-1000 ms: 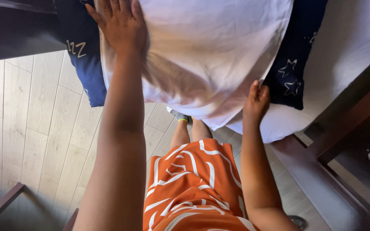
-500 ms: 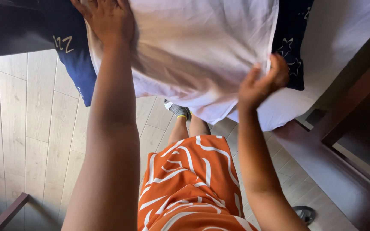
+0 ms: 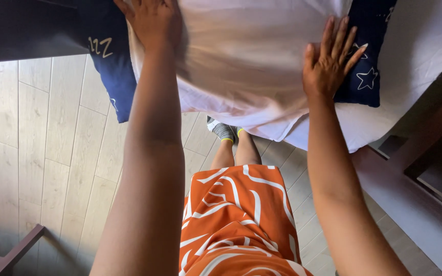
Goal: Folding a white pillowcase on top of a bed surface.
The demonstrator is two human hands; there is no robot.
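Note:
A white sheet [image 3: 246,61] lies spread over a dark blue cushion with white stars [image 3: 365,66] at the edge of a bed. My left hand [image 3: 152,20] rests flat on the sheet's upper left part, fingers spread. Flat on the sheet's right side lies my right hand [image 3: 328,61], its fingers apart and reaching onto the blue cushion. Neither hand grips the cloth. The blue fabric [image 3: 109,71] also shows left of the sheet, hanging down over the floor.
A dark wooden bed frame [image 3: 410,194] runs along the right. Light wooden floorboards [image 3: 42,138] lie below. A dark wooden piece [image 3: 6,253] sits at the bottom left. My orange patterned skirt [image 3: 236,220] and a grey shoe [image 3: 223,130] show beneath.
My right hand let go of the sheet's lower edge, moved up and now lies flat on top. The left hand stayed pressed on the sheet.

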